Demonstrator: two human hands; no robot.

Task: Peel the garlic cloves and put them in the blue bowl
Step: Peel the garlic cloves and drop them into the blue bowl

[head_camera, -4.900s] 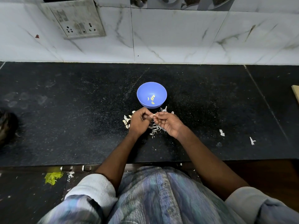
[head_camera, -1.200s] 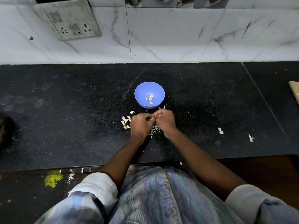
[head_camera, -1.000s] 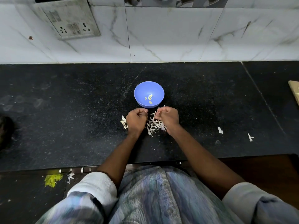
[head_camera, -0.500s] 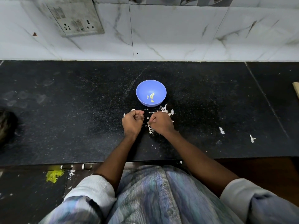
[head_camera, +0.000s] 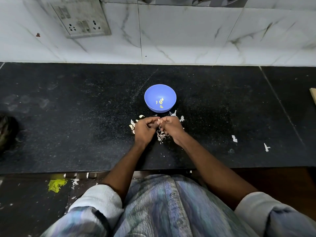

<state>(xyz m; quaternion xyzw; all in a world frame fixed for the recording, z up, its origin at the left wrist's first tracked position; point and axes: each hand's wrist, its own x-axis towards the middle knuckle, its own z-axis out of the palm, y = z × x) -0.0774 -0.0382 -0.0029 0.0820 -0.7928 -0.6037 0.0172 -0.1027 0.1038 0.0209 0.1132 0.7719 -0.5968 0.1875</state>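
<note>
A small pale garlic clove is pinched between the curled left hand and right hand, just in front of the round blue plastic bowl on the black speckled stone counter. Peeled yellowish cloves are seen inside the bowl. White papery skins are scattered beneath the hands.

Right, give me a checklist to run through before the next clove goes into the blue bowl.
1. Blue bowl upright on the counter, just beyond the hands: ok.
2. Room in the bowl, only a few peeled cloves inside: ok.
3. Clove pinched between left hand and right hand: ok.
4. That clove fully peeled: cannot tell, fingers hide it.
5. Path from the hands to the bowl free of things: ok.
6. Loose skins kept out of the bowl: ok.
</note>
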